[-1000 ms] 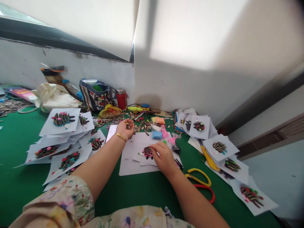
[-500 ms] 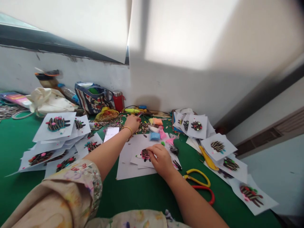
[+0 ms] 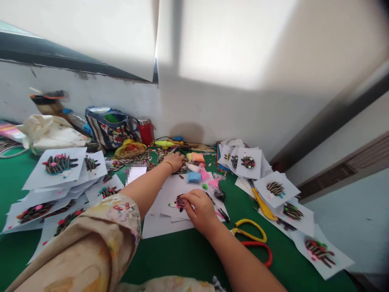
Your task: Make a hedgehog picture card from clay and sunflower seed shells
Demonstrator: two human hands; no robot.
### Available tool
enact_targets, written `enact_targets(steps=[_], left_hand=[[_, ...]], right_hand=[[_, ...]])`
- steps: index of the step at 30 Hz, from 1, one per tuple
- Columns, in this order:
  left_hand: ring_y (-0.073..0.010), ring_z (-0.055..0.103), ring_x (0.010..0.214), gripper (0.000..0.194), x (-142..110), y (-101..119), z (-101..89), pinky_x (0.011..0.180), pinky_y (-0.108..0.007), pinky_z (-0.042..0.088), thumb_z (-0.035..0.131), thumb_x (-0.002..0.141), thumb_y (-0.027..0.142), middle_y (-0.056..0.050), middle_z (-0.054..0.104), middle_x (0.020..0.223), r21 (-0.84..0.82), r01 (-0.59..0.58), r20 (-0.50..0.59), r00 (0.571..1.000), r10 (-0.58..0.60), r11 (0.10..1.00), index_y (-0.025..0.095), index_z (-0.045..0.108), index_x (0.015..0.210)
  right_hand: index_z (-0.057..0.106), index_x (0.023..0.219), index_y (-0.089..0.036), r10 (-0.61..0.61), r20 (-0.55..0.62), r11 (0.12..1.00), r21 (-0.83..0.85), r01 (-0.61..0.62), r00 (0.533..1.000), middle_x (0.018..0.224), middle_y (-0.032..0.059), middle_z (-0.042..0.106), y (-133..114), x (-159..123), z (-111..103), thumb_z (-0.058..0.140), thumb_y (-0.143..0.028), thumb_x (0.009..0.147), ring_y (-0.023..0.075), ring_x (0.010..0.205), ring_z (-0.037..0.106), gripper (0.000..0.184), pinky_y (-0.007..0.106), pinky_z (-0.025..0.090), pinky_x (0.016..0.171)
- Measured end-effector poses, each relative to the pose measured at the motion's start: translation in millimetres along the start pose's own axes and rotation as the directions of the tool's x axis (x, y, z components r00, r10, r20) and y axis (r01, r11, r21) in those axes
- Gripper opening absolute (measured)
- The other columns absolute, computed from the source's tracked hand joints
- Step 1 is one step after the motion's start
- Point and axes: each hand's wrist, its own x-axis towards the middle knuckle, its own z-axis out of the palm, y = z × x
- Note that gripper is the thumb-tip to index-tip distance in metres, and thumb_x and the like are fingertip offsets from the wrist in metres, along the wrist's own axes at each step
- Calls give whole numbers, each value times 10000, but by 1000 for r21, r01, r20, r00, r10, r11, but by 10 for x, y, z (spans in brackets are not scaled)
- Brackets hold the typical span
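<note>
My left hand (image 3: 175, 162) reaches palm down over the loose sunflower seeds (image 3: 154, 156) at the back, its fingers apart and touching the pile. Below it, my right hand (image 3: 199, 211) has thumb and fingers drawn together at a small seed hedgehog (image 3: 179, 202); what they hold, if anything, is hidden. This hedgehog has dark striped seeds set in pink clay, on a small white paper card (image 3: 166, 210). Under the card lies a larger white sheet (image 3: 152, 229). Blue clay (image 3: 194, 177) and pink clay (image 3: 205, 174) lie close by in packets.
Finished seed-picture cards stand in piles at left (image 3: 60, 164) and right (image 3: 275, 188). Yellow-and-red-handled scissors (image 3: 251, 231) lie beside my right forearm. Against the wall are a striped bag (image 3: 111, 129), a red flask (image 3: 146, 132) and a yellow glue gun (image 3: 164, 143).
My left hand has shifted slightly right and down over the seeds, its fingers now spread. My right hand stays at the hedgehog. The view has turned slightly right.
</note>
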Motion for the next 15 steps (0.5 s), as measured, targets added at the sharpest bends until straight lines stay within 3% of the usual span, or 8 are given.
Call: enact_targets(steps=[5, 9, 12, 15], left_hand=[[-238, 589, 1071, 326, 30, 37, 37, 915, -456, 487, 555, 920, 351, -103, 592, 1203, -128, 44, 54, 998, -38, 991, 165, 577, 1187], [-219, 603, 1034, 347, 51, -15, 11, 862, -426, 527, 579, 912, 336, -99, 581, 1219, -378, 153, 26, 988, -155, 913, 164, 559, 1213], [-222, 602, 1040, 349, 67, -108, -65, 866, -431, 525, 582, 910, 335, -98, 582, 1217, -643, 203, -32, 956, -291, 738, 161, 559, 1212], [-221, 603, 1036, 356, 92, -227, -176, 858, -427, 528, 579, 911, 340, -95, 580, 1219, -897, 132, -74, 896, -438, 421, 167, 553, 1221]], right_hand=[[686, 999, -209, -5, 4, 1000, -15, 5, 1000, 847, 64, 642, 7, -2, 9, 498, -229, 932, 195, 847, 578, 201, 319, 444, 775], [687, 998, -205, -13, 7, 999, -34, 13, 1000, 860, 64, 647, 21, -3, 15, 505, -224, 931, 191, 861, 580, 195, 315, 445, 790], [687, 995, -205, -18, 3, 999, -35, 18, 1000, 861, 59, 648, 35, -8, 24, 514, -217, 925, 187, 860, 580, 187, 310, 444, 789], [687, 993, -205, -24, 7, 999, -34, 25, 1000, 865, 58, 649, 41, -12, 29, 514, -211, 924, 187, 863, 581, 187, 311, 443, 791]])
